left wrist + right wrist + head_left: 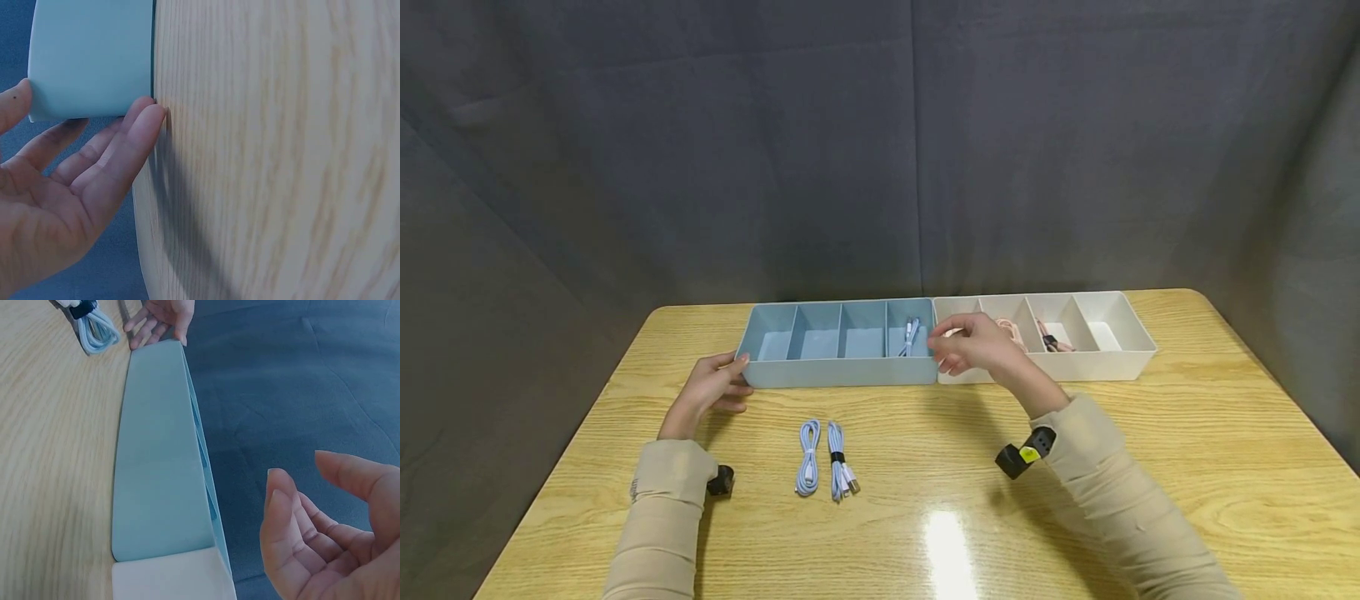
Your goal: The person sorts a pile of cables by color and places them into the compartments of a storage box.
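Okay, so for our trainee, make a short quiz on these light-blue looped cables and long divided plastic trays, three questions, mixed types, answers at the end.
1. How many looped light-blue cables lie directly on the light-brown wood-grain table? A) one B) two C) four

2. True or false: in the right wrist view, the right hand has its thumb and fingertips apart, with nothing between them.

3. Fill in: seen from the head camera, a bundled light-blue cable lies in the ____ compartment of the long blue plastic tray.

Key: 1. B. 2. True. 3. Rightmost.
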Available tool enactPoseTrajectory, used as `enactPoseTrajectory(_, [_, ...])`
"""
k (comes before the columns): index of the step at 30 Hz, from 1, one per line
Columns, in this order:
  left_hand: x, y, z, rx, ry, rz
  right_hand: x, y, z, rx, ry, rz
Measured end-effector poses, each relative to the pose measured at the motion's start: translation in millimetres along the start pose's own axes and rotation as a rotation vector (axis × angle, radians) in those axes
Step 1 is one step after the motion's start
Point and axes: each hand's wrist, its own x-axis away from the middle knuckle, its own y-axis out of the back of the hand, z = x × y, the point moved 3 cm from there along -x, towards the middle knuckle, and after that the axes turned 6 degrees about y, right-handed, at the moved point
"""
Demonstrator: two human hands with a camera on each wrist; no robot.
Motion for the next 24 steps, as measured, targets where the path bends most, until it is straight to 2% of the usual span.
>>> enactPoseTrajectory(15, [-1.2, -0.1, 0.6, -0.015, -0.002, -0.02, 1.9, -35, -12, -0.016, 0.031, 0.158])
enactPoseTrajectory(24, [-0.2, 0.4, 0.6, -0.005, 0.01, -0.007, -0.3, -55, -13, -0.025, 0.024, 0.174])
